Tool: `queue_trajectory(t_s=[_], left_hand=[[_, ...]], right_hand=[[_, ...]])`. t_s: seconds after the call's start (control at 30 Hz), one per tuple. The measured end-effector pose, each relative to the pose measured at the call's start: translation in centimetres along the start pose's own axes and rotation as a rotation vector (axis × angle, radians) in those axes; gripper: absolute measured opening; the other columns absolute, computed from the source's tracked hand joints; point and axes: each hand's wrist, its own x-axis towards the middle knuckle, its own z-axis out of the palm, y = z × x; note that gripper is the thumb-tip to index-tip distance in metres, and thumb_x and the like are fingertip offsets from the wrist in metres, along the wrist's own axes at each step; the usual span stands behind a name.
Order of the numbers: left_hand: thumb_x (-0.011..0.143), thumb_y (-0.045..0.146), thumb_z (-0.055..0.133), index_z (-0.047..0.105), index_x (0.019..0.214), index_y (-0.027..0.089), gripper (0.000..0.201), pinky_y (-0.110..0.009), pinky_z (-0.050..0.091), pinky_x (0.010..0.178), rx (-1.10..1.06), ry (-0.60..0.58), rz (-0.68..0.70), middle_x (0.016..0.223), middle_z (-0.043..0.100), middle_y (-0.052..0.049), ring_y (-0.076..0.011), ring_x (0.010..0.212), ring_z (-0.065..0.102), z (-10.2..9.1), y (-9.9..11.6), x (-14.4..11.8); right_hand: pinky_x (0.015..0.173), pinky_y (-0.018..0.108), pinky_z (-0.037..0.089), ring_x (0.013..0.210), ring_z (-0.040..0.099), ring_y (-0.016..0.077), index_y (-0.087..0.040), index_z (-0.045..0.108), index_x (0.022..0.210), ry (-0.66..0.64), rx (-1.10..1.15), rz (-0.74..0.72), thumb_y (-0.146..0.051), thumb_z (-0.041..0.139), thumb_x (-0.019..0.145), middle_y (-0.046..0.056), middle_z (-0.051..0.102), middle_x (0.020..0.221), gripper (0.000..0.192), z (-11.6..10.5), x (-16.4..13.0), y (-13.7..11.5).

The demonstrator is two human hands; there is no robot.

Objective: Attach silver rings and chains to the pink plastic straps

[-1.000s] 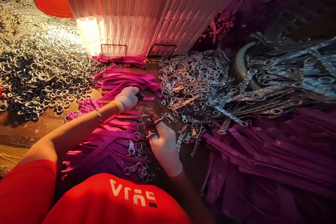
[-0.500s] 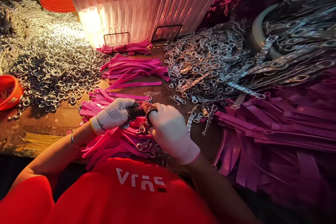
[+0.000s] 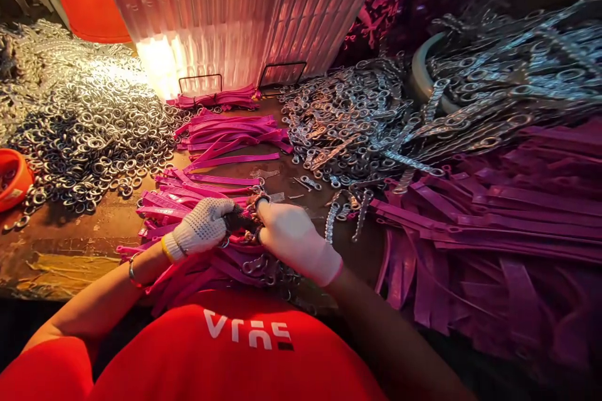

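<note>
L hand (image 3: 200,229) & R hand (image 3: 298,235), both gloved, are close together, fingers about meeting over the pink straps (image 3: 164,205). Dark finger wraps (image 3: 239,220) blur w/ whatever's between, so can't tell if either grips anything. Straps lie under & beyond hands; some hidden by hands & red shirt (image 3: 226,360). Further L: metal rings (image 3: 89,131), far part lost in glare, + orange bowl (image 3: 16,182), cut off at edge. R: metal links (image 3: 348,119), tangled; purple straps (image 3: 493,225) nearer, dim, also cut off.
</note>
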Motion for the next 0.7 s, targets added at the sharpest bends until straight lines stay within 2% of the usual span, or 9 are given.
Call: queue_trajectory(t_s=[0.13, 0.23, 0.37, 0.4, 0.47, 0.53, 0.57, 0.63, 0.7], left_hand=[[0.080, 0.013, 0.053, 0.070, 0.073, 0.015, 0.018, -0.020, 0.039, 0.058, 0.098, -0.049, 0.055, 0.067, 0.066, -0.002, -0.0121, 0.062, 0.053, 0.4, -0.1, 0.0], [0.078, 0.008, 0.052, 0.070, 0.071, 0.015, 0.020, -0.019, 0.038, 0.058, 0.179, -0.117, 0.085, 0.066, 0.066, -0.002, -0.0121, 0.062, 0.054, -0.2, 0.5, 0.3], [0.077, 0.009, 0.058, 0.074, 0.072, 0.017, 0.018, -0.017, 0.039, 0.057, 0.299, -0.171, 0.112, 0.066, 0.068, -0.001, -0.0108, 0.060, 0.055, -3.9, 1.9, 0.6], [0.076, 0.011, 0.062, 0.075, 0.072, 0.018, 0.015, -0.017, 0.039, 0.056, 0.318, -0.132, 0.096, 0.065, 0.068, -0.001, -0.0104, 0.059, 0.055, -5.1, 2.1, 0.6], [0.075, 0.017, 0.069, 0.077, 0.076, 0.019, 0.008, -0.016, 0.038, 0.051, 0.306, 0.018, 0.024, 0.062, 0.067, 0.000, -0.0094, 0.054, 0.054, -7.1, 2.3, 0.6], [0.077, 0.025, 0.072, 0.077, 0.083, 0.017, 0.011, -0.015, 0.036, 0.045, 0.179, 0.163, -0.077, 0.057, 0.063, 0.000, -0.0085, 0.048, 0.051, -8.0, 2.1, 0.7], [0.080, 0.030, 0.071, 0.077, 0.085, 0.016, 0.015, -0.016, 0.035, 0.041, 0.061, 0.206, -0.131, 0.056, 0.061, 0.001, -0.0080, 0.044, 0.049, -7.8, 1.8, 0.8], [0.085, 0.034, 0.068, 0.073, 0.086, 0.014, 0.021, -0.016, 0.029, 0.035, -0.271, 0.222, -0.257, 0.056, 0.060, 0.000, -0.0069, 0.039, 0.045, -6.6, 1.0, 1.3], [0.088, 0.034, 0.065, 0.069, 0.084, 0.012, 0.023, -0.015, 0.026, 0.032, -0.649, 0.210, -0.397, 0.060, 0.061, -0.001, -0.0058, 0.038, 0.043, -4.8, 0.2, 2.3]], right_hand=[[0.056, 0.032, 0.030, 0.072, 0.068, 0.0243, -0.012, 0.064, 0.095, 0.022, -0.088, -0.098, -0.013, 0.049, 0.081, 0.015, 0.073, 0.079, 0.021, 1.1, 0.2, -0.1], [0.055, 0.032, 0.026, 0.071, 0.068, 0.0251, -0.012, 0.065, 0.092, 0.038, -0.130, -0.182, -0.016, 0.049, 0.082, 0.015, 0.072, 0.076, 0.019, 1.3, 0.1, -0.2], [0.056, 0.032, 0.027, 0.070, 0.067, 0.0242, -0.013, 0.065, 0.090, 0.031, -0.097, -0.163, -0.018, 0.054, 0.082, 0.013, 0.072, 0.075, 0.015, 0.6, -0.3, 0.3], [0.057, 0.031, 0.028, 0.070, 0.067, 0.0235, -0.014, 0.065, 0.090, 0.023, -0.065, -0.147, -0.019, 0.056, 0.083, 0.012, 0.072, 0.075, 0.013, 0.4, -0.3, 0.8], [0.060, 0.030, 0.034, 0.074, 0.067, 0.0222, -0.016, 0.066, 0.093, 0.023, 0.043, -0.158, -0.024, 0.059, 0.087, 0.010, 0.073, 0.081, 0.013, 0.3, -0.3, 2.5], [0.068, 0.028, 0.040, 0.086, 0.068, 0.0214, -0.018, 0.067, 0.104, 0.085, 0.182, -0.156, -0.030, 0.062, 0.089, 0.009, 0.074, 0.097, 0.020, 0.8, 0.3, 5.1], [0.072, 0.027, 0.042, 0.091, 0.067, 0.0214, -0.019, 0.067, 0.111, 0.130, 0.226, -0.102, -0.030, 0.061, 0.090, 0.009, 0.073, 0.105, 0.024, 1.1, 0.8, 6.5], [0.075, 0.029, 0.044, 0.096, 0.067, 0.0232, -0.017, 0.066, 0.118, 0.175, 0.184, 0.140, -0.024, 0.056, 0.092, 0.013, 0.072, 0.109, 0.029, 2.2, 2.3, 9.4], [0.074, 0.032, 0.043, 0.094, 0.067, 0.0271, -0.011, 0.070, 0.110, 0.134, -0.002, 0.379, -0.016, 0.050, 0.091, 0.020, 0.072, 0.104, 0.028, 3.5, 4.0, 11.8]])
